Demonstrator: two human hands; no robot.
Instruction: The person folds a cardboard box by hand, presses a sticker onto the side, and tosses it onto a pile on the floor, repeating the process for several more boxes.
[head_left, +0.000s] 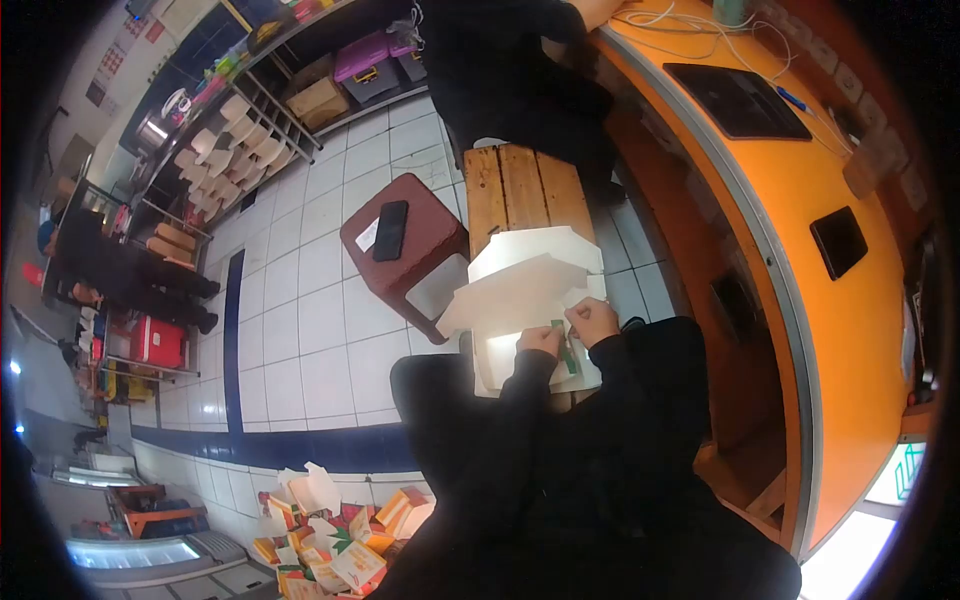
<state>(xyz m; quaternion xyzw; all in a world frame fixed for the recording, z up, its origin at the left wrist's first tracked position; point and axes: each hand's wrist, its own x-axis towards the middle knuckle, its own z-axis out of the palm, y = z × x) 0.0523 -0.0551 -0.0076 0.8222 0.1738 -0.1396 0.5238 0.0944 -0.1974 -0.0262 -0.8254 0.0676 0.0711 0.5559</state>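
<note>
Touching white cardboard (515,290) over the wooden counter (520,190), left hand (540,339) and right hand (594,321) look curled; whether pinching, I cannot tell.

What appears to be a takeaway food shop is indicated by stacked white cartons (232,150), heaped printed food boxes (358,568) and a long orange counter (850,400). The floor (300,330) is tiled.

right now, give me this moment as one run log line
left hand: at white cardboard | right hand: close beside left, same cardboard | wooden bench: partly covered | phone: on maroon stool
</note>
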